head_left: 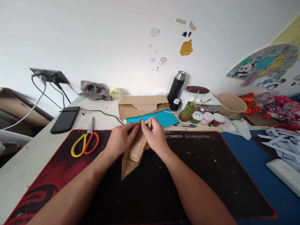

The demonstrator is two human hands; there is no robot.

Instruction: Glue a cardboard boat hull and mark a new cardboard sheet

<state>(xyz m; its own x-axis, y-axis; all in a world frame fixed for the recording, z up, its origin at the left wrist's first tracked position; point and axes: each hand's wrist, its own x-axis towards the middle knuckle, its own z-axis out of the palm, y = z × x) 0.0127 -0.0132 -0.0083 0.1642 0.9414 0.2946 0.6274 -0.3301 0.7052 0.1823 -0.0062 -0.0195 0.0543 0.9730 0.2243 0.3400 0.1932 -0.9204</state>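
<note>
The black mat (199,181) with red edge carries writing along its far side: I can read SOMIC (175,136) and, to the right of it, NEWMEN (201,136), near the far right corner. The smaller signs between them are not clear to me.

A folded piece of brown cardboard (134,153) is held over the far middle part of the mat, its pointed end toward the person. The left hand (120,137) pinches its far end between thumb and fingers; the right hand (156,134) grips the same end from the other side. Under the right hand a small yellow thing (147,146) shows, mostly hidden.

Beyond the far edge of the mat, right of its middle, stands a glass jar (185,113) with murky green-brown content and green brushes (195,98) leaning in it. Just beside it are three small lidded pots: one green (198,117), one pink (208,118) and one dark red (218,119); marks on their lids are too small to read. Farther behind the mat stand a dark flask (176,88) with metallic cap and a beige bowl (234,97).

On the far left corner of the mat lie scissors (88,139) with one yellow handle and one red.
</note>
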